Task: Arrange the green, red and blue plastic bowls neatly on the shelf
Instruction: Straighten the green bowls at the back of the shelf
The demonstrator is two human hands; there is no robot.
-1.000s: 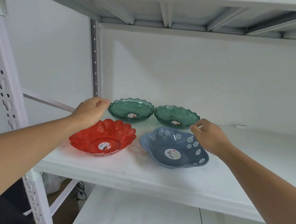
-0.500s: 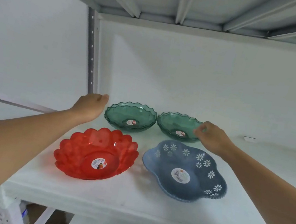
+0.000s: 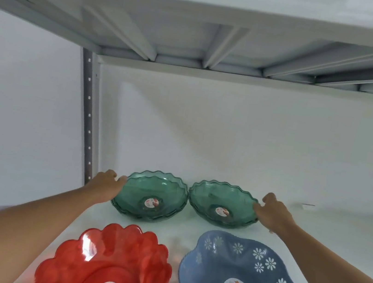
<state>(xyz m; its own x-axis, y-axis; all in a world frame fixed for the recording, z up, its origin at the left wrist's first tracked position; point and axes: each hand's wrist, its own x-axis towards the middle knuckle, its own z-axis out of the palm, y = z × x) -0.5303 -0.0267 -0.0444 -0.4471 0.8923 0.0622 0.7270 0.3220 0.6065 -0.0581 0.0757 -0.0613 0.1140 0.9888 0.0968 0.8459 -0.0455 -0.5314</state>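
Both hands have reached deeper since the earlier frame: I see my left hand (image 3: 107,186) curled on the left green bowl's (image 3: 150,195) outer rim, my right hand (image 3: 272,213) likewise curled on the right green bowl (image 3: 223,203), the pair side by side at the shelf's (image 3: 312,233) back.

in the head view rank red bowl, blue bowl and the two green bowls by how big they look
1. red bowl and blue bowl: similar, both cut off, nearest the camera.
2. left green bowl and right green bowl: alike, farther back.
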